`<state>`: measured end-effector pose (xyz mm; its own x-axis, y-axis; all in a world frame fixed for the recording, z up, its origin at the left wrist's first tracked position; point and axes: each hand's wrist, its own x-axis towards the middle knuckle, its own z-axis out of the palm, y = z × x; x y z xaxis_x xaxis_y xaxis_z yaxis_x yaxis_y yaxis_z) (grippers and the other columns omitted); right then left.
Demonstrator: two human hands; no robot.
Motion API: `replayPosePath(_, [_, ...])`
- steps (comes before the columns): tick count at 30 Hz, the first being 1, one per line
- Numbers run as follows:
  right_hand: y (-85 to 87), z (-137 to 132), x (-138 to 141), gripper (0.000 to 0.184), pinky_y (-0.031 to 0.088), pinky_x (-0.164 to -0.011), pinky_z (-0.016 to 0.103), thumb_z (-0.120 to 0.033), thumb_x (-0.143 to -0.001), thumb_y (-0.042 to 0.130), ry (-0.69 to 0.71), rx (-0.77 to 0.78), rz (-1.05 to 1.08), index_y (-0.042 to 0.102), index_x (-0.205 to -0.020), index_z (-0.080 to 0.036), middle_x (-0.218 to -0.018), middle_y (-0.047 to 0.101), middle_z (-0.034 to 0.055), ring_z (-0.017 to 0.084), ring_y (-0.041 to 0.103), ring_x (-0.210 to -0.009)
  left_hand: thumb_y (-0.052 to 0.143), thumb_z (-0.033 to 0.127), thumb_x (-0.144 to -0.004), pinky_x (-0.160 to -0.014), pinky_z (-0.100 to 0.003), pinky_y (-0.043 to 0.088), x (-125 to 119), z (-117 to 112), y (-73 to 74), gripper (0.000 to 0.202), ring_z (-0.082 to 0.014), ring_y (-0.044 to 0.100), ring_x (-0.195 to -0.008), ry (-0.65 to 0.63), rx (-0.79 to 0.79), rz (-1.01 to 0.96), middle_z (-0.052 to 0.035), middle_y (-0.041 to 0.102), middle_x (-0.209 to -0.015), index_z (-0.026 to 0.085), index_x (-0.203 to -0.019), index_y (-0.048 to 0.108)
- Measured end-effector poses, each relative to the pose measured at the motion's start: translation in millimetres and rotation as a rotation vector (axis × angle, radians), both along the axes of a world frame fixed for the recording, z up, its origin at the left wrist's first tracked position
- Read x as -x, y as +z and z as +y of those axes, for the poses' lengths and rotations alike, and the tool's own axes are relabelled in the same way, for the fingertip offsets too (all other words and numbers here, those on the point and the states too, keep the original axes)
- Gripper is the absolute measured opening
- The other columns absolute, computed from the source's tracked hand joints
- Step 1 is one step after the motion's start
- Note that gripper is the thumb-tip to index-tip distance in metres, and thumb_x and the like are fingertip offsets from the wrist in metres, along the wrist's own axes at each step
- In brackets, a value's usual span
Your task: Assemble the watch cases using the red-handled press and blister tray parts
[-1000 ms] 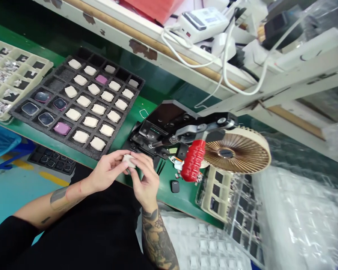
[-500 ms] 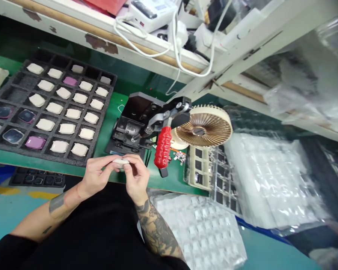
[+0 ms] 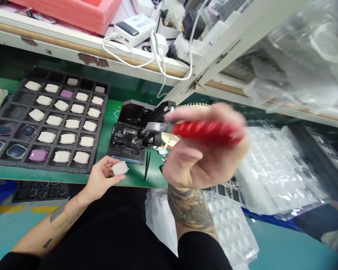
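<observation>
My left hand (image 3: 103, 176) pinches a small cream square piece (image 3: 119, 167) just in front of a black lever press (image 3: 135, 127) on the green bench. My right hand (image 3: 205, 153), blurred by motion, is wrapped round the press's red lever handle (image 3: 208, 133), which now lies raised and roughly level to the right. A black foam tray (image 3: 49, 120) at the left holds several cream pieces like the one I hold, a few purple ones and some dark glass-faced ones.
Black tweezers (image 3: 147, 165) lie beside the press. A fan (image 3: 171, 138) sits mostly hidden behind my right hand. Clear plastic blister trays (image 3: 273, 168) fill the right side and my lap. A shelf above carries a white device (image 3: 135, 28), cables and a pink foam block (image 3: 73, 13).
My right hand left the cream piece, rose and took hold of the red handle, swinging it up from hanging down. My left hand now holds the piece alone. The view shifted right.
</observation>
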<state>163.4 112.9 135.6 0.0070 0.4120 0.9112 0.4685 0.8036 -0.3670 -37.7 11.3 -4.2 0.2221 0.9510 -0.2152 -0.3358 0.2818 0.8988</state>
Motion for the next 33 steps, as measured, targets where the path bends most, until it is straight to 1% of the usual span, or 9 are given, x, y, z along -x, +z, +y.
replayPosePath(4, [-45.7,-32,-1,0.037,0.061,-0.087,0.034,-0.034,-0.106,0.061,-0.155,-0.088,0.178,0.073,-0.137,-0.017,-0.113,0.074,0.0082,0.017,0.074,-0.103,0.089,0.023,-0.092,-0.076,-0.024,0.065,11,-3,7.2,0.035,-0.0172,0.08,-0.092,-0.038,-0.115,0.105,-0.0085,0.081,-0.107,0.017,-0.12,0.069])
replayPosePath(6, [-87.2,-56,-4,0.029,0.062,-0.085,0.032,-0.017,-0.106,0.054,-0.055,0.201,0.021,0.074,-0.127,-0.017,-0.102,0.075,0.0056,0.015,0.074,-0.097,0.083,0.022,-0.098,-0.084,-0.025,0.066,21,-3,11.5,0.035,-0.0173,0.079,-0.102,-0.037,-0.293,0.34,-0.009,0.079,-0.12,0.021,-0.131,0.072])
replayPosePath(9, [-142.1,-76,-2,0.036,0.064,-0.106,0.041,-0.011,-0.102,0.06,-0.104,0.514,-0.37,0.069,-0.136,-0.015,-0.128,0.075,0.011,0.022,0.07,-0.122,0.082,0.017,-0.097,-0.084,-0.023,0.063,32,4,14.6,0.039,-0.0128,0.074,-0.094,-0.001,-0.591,0.665,-0.0065,0.078,-0.122,0.023,-0.135,0.075])
replayPosePath(12, [-169.6,-68,6,0.045,0.062,-0.113,0.048,-0.013,-0.103,0.056,-0.211,0.668,-0.673,0.065,-0.147,-0.013,-0.139,0.07,0.0167,0.028,0.065,-0.13,0.083,0.015,-0.096,-0.081,-0.023,0.061,33,14,15.0,0.04,-0.0106,0.07,-0.084,0.018,-0.725,0.753,-0.0046,0.079,-0.113,0.02,-0.134,0.073])
replayPosePath(17, [-172.1,-51,13,0.042,0.063,-0.106,0.042,-0.008,-0.103,0.047,-0.198,0.846,-0.623,0.074,-0.133,-0.017,-0.128,0.073,0.0132,0.025,0.067,-0.117,0.077,0.02,-0.103,-0.092,-0.029,0.062,30,22,17.7,0.042,-0.015,0.071,-0.098,-0.034,-0.761,0.832,-0.0094,0.072,-0.129,0.02,-0.144,0.069])
replayPosePath(21, [-164.1,-79,8,0.045,0.058,-0.122,0.038,-0.011,-0.107,0.048,-0.132,0.826,-0.315,0.066,-0.147,-0.02,-0.143,0.068,0.0109,0.02,0.063,-0.139,0.067,0.024,-0.11,-0.1,-0.036,0.061,20,24,12.1,0.042,-0.0244,0.073,-0.12,-0.016,-0.842,1.139,-0.0142,0.069,-0.136,0.014,-0.151,0.065])
replayPosePath(26, [-155.0,-112,-12,0.063,0.056,-0.128,0.037,-0.002,-0.103,0.054,-0.091,0.764,-0.209,0.055,-0.161,-0.027,-0.153,0.064,0.0089,0.015,0.06,-0.147,0.054,0.03,-0.115,-0.06,-0.036,0.053,-20,50,1.2,0.029,-0.0228,0.079,-0.088,-0.116,-0.794,1.477,-0.0083,0.077,-0.128,0.022,-0.128,0.079])
replayPosePath(30, [-150.6,-118,-26,0.067,0.059,-0.124,0.037,0.001,-0.101,0.056,-0.096,0.741,-0.256,0.054,-0.162,-0.027,-0.151,0.066,0.0093,0.015,0.062,-0.145,0.055,0.018,-0.111,-0.063,-0.036,0.054,-38,66,7.0,0.029,-0.0284,0.079,-0.084,-0.404,-0.654,1.563,-0.0111,0.077,-0.11,0.023,-0.12,0.081])
replayPosePath(33, [-148.8,-117,-30,0.07,0.061,-0.122,0.038,0.004,-0.099,0.058,-0.105,0.688,-0.268,0.054,-0.162,-0.025,-0.15,0.067,0.0101,0.016,0.064,-0.144,0.05,0.008,-0.106,-0.072,-0.041,0.061,-32,57,18.6,0.04,-0.0304,0.079,-0.091,-0.408,-0.651,1.484,-0.0183,0.073,-0.133,0.016,-0.136,0.075])
